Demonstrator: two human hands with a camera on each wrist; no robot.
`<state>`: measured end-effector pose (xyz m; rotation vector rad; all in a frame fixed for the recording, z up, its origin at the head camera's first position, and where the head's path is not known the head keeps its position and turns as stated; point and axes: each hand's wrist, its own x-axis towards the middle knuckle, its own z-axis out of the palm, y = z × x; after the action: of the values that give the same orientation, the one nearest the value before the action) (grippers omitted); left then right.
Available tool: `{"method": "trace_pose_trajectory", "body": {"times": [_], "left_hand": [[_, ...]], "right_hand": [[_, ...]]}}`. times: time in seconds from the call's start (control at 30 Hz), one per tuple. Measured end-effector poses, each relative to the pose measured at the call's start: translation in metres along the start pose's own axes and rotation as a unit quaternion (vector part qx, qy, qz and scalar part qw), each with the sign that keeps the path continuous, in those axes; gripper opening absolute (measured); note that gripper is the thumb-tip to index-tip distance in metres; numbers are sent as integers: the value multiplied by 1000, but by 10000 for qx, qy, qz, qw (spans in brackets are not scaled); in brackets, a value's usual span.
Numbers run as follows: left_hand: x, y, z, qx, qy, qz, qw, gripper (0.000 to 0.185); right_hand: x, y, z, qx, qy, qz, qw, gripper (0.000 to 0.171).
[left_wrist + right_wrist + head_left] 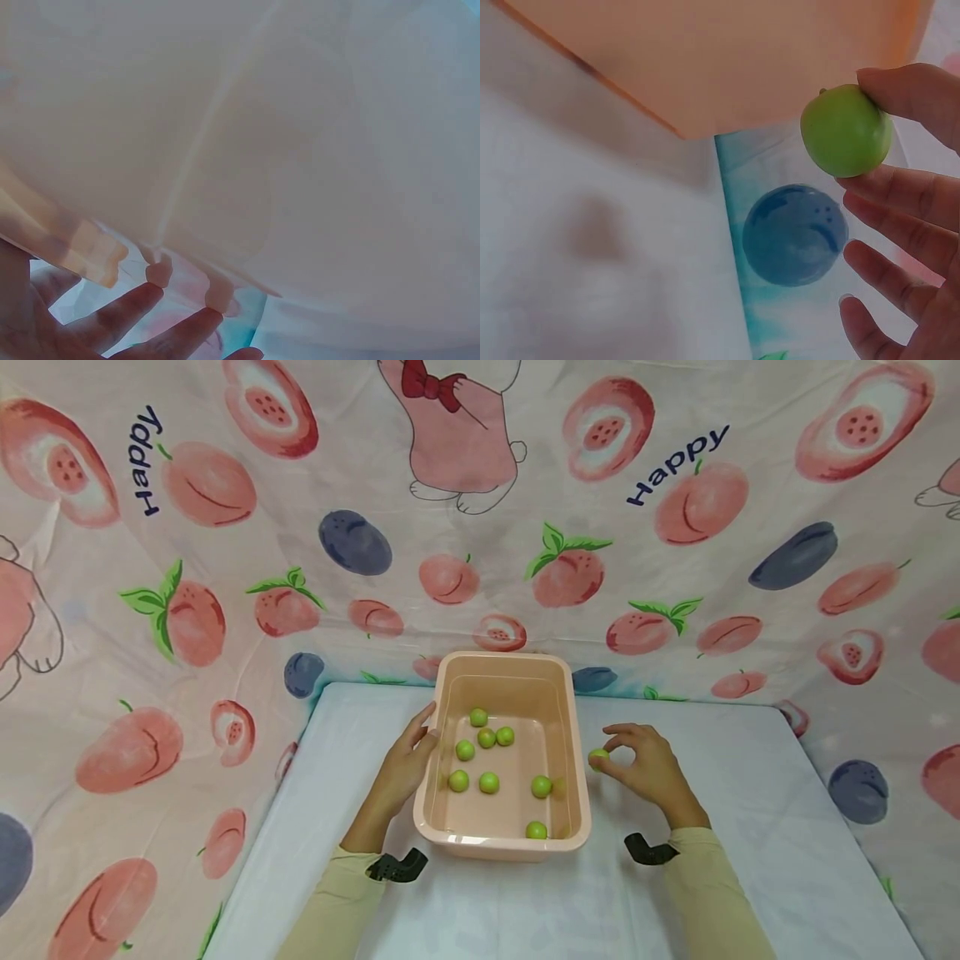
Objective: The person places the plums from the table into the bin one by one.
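Observation:
My right hand [647, 767] pinches a small green apple [846, 130] between thumb and fingertips, just right of the tub and above the table. The right wrist view shows a short stem on it and the other fingers spread apart. A peach-coloured plastic tub [577, 760] stands in the middle, with several more small green apples [489, 782] scattered over its floor. At the tub's left side is my left hand [402, 768], its fingers stretched out. In the left wrist view, the fingertips [154, 292] rest at the tub's outer wall.
The tub stands on a white-covered table [720, 777]. Behind and at both sides hangs a fruit-printed cloth [465, 535] with peaches and blue fruit. A black strap piece [651, 850] sits at each wrist.

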<state>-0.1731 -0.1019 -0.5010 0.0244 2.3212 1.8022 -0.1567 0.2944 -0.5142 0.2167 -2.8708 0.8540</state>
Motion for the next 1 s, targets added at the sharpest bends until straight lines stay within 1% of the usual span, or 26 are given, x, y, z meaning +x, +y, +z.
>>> {"method": "trace_pose_trajectory", "body": {"times": [0.23, 0.47, 0.63, 1.0], "left_hand": [[1, -3, -1, 1, -57, 13, 10000, 50], [1, -3, -2, 1, -71, 3, 10000, 50], [1, -2, -1, 13, -68, 6, 10000, 50], [0, -1, -2, 28, -62, 46, 10000, 50]], "right_hand": [[11, -10, -13, 6, 112, -121, 9999, 35], [22, -21, -29, 52, 252, -355, 9990, 32], [28, -26, -38, -2, 346, -406, 9986, 33], [44, -41, -59, 181, 545, -764, 9954, 28]]}}
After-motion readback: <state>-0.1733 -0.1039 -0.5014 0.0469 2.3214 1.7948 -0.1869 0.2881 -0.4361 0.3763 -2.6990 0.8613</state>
